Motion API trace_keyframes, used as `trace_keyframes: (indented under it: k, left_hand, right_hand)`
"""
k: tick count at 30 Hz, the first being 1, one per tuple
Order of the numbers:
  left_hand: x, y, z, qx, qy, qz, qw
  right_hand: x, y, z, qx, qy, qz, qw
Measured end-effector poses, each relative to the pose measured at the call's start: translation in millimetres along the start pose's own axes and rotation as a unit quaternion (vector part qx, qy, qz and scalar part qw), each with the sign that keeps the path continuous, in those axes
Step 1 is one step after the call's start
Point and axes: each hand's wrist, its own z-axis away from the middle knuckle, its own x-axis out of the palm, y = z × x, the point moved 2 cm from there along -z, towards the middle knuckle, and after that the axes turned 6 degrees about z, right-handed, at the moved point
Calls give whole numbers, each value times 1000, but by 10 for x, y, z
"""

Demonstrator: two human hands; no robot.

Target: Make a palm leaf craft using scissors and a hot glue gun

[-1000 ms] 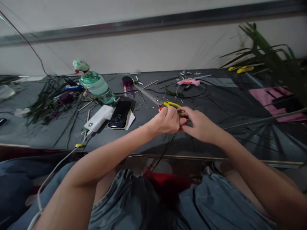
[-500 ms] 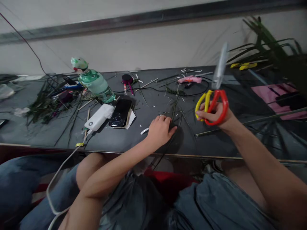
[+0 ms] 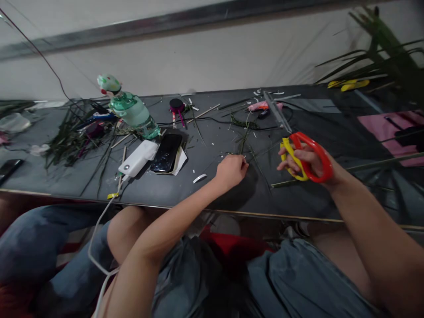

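And here the scissors (image 3: pixel 302 135) are held up right of centre in the frame, gripped by the right hand (image 3: pixel 311 160), its fingers hooked through the red and yellow handles. The blades are pointed up and to the left, lying close together, and the tip is seen in front of a pink tool (image 3: pixel 265 106) at upper right of centre.

Over to the middle of the frame: the left hand (image 3: pixel 232 170) is rested low at the table (image 3: pixel 165 190), its fingers curled inward. Whether anything is pinched there cannot be told, as the fingertips are hidden. Just above it, thin green leaf strips (image 3: pixel 243 141) are spread, and a curved white scrap (image 3: pixel 199 178) is seen near the wrist, to its left. A long stalk (image 3: pixel 281 183) is laid below the scissors' handles.

Left of centre, a dark phone (image 3: pixel 167 152) is placed beside a white box (image 3: pixel 137 160), to which a pale cable is joined. Behind them a green bottle (image 3: pixel 134 115) is tilted leftward. The upper right corner is filled by long leaves (image 3: pixel 387 53).
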Motion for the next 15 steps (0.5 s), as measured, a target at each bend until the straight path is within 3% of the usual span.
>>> trace_keyframes:
  k: [3,8,11,15]
  left_hand:
    - [-260,-205,84,-19,1,202,979]
    - [-544,-427,249,-115,-15,510,852]
    - [-572,-448,270,-143,0,569,809]
    - [-575,-425,270,-152,10,569,808]
  right_hand:
    - [29,-30,47,62,-80,-30,994]
    - [122,-65,87,62,-115,20,991]
    - [186,-4,85,71,-104,30,992]
    - [222,82,103,90,-111,80,986]
